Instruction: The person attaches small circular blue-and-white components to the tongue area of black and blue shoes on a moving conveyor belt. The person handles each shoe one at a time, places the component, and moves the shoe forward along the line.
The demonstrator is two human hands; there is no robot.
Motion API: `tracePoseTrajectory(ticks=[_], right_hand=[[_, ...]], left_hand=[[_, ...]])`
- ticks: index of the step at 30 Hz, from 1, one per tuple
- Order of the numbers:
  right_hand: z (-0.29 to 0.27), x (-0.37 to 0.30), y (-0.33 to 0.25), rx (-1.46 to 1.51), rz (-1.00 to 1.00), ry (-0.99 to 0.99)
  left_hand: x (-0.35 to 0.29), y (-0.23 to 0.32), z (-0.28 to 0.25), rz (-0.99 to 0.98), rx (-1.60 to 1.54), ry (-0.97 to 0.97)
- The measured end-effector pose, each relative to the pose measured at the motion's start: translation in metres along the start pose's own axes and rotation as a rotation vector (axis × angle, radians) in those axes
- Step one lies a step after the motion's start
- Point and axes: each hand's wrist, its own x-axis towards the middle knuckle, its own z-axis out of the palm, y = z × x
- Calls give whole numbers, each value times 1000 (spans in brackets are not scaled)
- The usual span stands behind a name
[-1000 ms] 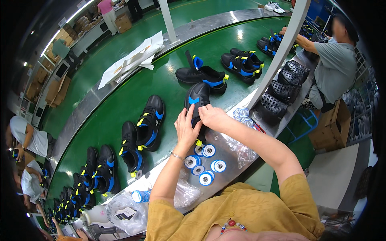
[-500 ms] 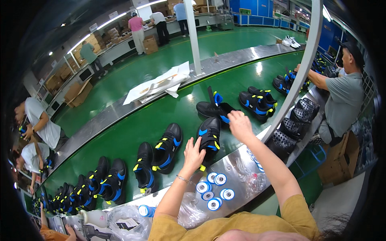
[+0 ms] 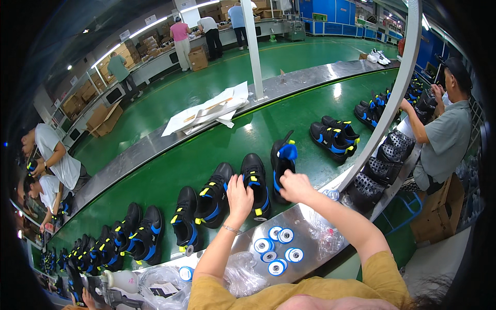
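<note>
My left hand (image 3: 240, 197) lies with its fingers stretched out along the left side of a black sneaker (image 3: 254, 174) with blue and yellow trim. To the right stands another black sneaker (image 3: 283, 161), its tongue folded up and its blue lining showing. My right hand (image 3: 295, 187) has its fingers curled onto the near end of that sneaker; the fingertips are partly hidden. Left of my left hand is a further black sneaker (image 3: 216, 194) in the row. Round blue-and-white stickers in rolls (image 3: 277, 267) lie on the metal ledge (image 3: 305, 258) close to me.
More sneakers line the green belt (image 3: 206, 150) to the left, and a pair (image 3: 335, 138) stands at the right. White paper sheets (image 3: 212, 109) rest on the far metal rail. Clear plastic bags (image 3: 245, 274) lie nearby. A co-worker (image 3: 447, 124) stands at right beside a white post (image 3: 403, 77).
The right sneaker has turned from lying crosswise to pointing away, beside its neighbour. The neighbouring sneaker has shifted left and straightened. Both my hands have moved left and nearer.
</note>
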Motion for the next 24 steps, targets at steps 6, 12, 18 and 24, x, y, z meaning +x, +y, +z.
tracePoseTrajectory(ticks=[6,12,18,24], right_hand=[[4,11,12,528,327,466],[44,22,39,523,501,155],[65,23,59,738,448,428],[68,20,66,941,401,428]], left_hand=[[43,66,2,121,-385,-112],[63,74,64,-156,-307,-302],[65,53,73,-102,-450,-226],[69,45,80,-207,-670,-250]])
